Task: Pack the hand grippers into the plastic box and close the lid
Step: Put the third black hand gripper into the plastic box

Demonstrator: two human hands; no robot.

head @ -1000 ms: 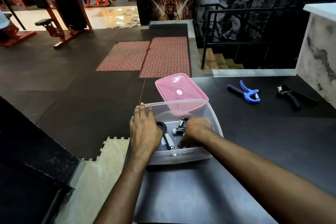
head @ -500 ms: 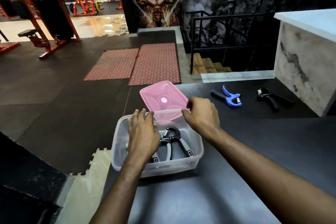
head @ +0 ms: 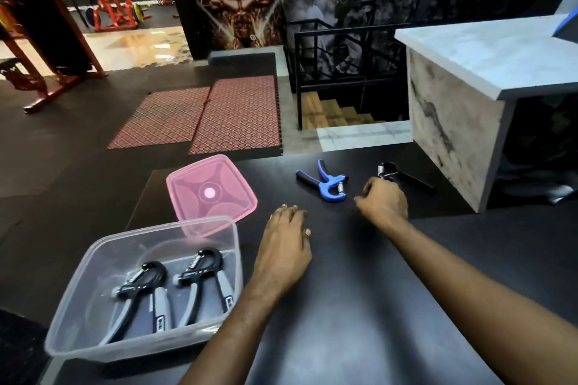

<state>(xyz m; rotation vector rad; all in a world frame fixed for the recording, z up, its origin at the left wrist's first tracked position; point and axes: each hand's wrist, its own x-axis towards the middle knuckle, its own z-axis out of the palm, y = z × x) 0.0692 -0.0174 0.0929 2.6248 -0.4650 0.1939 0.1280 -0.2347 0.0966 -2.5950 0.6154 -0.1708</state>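
A clear plastic box (head: 78, 306) sits at the near left of the black table, with two black-and-grey hand grippers (head: 142, 294) (head: 203, 278) lying side by side inside. Its pink lid (head: 211, 192) lies flat behind the box. A blue hand gripper (head: 327, 184) and a black hand gripper (head: 403, 176) lie farther back on the table. My left hand (head: 286, 244) hovers palm down just right of the box, holding nothing. My right hand (head: 383, 201) is stretched out, fingers curled, between the blue and black grippers, close to the black one; no grip shows.
A marble-look counter block (head: 469, 103) rises at the right, close behind the black gripper. Beyond the black table (head: 359, 306) are a stair railing (head: 328, 72), red floor mats and red gym machines at the far left.
Both hands left the box. My left hand moved off its rim to the right; my right hand reached out toward the blue and black grippers. My view swung right.
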